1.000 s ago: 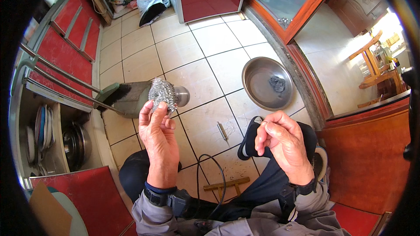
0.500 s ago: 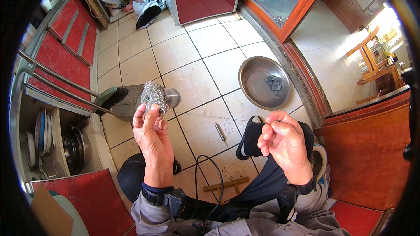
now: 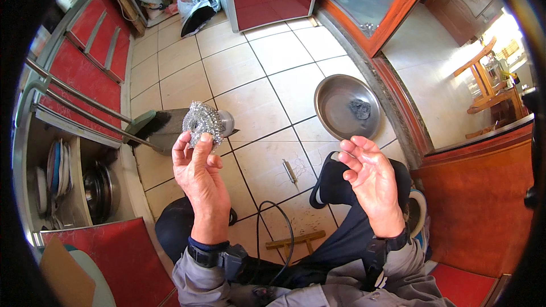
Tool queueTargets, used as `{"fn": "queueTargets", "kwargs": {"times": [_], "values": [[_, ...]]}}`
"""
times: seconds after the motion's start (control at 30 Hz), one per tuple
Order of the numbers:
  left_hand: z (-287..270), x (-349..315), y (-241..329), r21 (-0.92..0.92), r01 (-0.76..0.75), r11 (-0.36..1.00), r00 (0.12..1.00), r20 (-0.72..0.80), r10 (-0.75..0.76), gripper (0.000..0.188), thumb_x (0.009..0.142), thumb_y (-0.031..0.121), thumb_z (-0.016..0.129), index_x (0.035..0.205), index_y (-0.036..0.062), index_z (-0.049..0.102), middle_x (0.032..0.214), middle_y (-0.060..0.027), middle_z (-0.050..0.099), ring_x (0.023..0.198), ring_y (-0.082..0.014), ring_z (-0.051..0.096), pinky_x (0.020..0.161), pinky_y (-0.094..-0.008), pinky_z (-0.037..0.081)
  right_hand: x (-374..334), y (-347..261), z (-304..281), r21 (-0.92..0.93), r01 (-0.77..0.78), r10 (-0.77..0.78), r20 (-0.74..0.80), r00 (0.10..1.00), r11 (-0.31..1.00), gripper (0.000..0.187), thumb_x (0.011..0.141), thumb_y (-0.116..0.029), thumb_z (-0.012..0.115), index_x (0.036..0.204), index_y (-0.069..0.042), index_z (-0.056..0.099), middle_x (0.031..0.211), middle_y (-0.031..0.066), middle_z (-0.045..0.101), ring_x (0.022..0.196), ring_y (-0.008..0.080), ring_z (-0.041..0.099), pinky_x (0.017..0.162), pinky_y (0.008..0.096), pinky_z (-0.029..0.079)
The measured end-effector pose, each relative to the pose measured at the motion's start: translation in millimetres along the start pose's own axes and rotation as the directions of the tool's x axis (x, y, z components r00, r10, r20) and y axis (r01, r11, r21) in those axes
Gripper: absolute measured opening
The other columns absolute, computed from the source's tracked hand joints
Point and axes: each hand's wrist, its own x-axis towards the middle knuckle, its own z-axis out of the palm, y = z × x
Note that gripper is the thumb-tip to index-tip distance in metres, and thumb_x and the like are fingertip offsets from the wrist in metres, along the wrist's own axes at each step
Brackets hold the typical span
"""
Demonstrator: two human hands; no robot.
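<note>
My left hand (image 3: 203,193) pinches a silvery steel-wire scourer (image 3: 199,124) between thumb and fingers, holding it up above the floor. Loose and curled, the scourer hides part of a greyish cylindrical thing (image 3: 227,120) behind it. My right hand (image 3: 375,190) is raised over my right knee, palm turned inward, fingers bent and apart; nothing shows in it. On the tiles between my hands lies a small metal cylinder (image 3: 289,171) with fine wire strands around it. Beyond my right hand, a steel basin (image 3: 325,98) contains a dark grey scourer-like clump (image 3: 359,109).
A long-handled dustpan (image 3: 177,118) and dark-bristled brush (image 3: 154,126) are at the left by an open cabinet (image 3: 133,193) of plates and pans. Between my legs are a wooden bar frame (image 3: 298,239) and black cable (image 3: 291,224). A raised door sill (image 3: 406,113) runs along the right.
My right hand's fingers have spread from a near-pinch and the hand has turned upright. My left hand still holds the scourer. The whole view has shifted slightly.
</note>
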Motion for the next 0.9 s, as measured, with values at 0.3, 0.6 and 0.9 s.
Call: {"fn": "queueTargets", "kwargs": {"times": [0.3,0.6,0.9], "values": [[11,-14,4,0.094,-0.061,0.994,0.997,0.061,0.055,0.043,0.087,0.001,0.081,0.122,0.0065,0.058,0.115,-0.0061,0.062,0.081,-0.0108,0.060,0.056,-0.0259,0.045,6,14,-25,-0.018,0.082,-0.084,-0.213,0.973,0.996,0.037,0.099,-0.019,0.060,0.133,-0.003,0.061,0.136,0.0154,0.065,0.119,0.0252,0.067,0.088,0.0344,0.055],[19,-29,-6,0.170,-0.107,0.980,0.968,0.243,0.064,0.041,0.089,-0.002,0.077,0.124,0.0072,0.059,0.113,-0.0054,0.066,0.082,-0.0101,0.061,0.053,-0.0220,0.045,10,20,49,-0.321,0.110,-0.050,0.188,0.981,0.941,0.035,0.103,-0.014,0.060,0.134,0.001,0.057,0.128,0.0170,0.067,0.094,0.0222,0.072,0.069,0.0287,0.057],[20,-38,-9,0.197,-0.073,0.978,0.957,0.291,0.013,0.040,0.088,-0.001,0.079,0.122,0.0073,0.058,0.104,-0.0066,0.069,0.077,-0.0096,0.063,0.053,-0.0222,0.046,33,70,100,-0.508,0.011,0.162,0.295,0.942,0.861,0.022,0.105,-0.011,0.060,0.122,0.003,0.061,0.094,0.0037,0.068,0.075,0.0082,0.063,0.067,0.0241,0.053]]}}
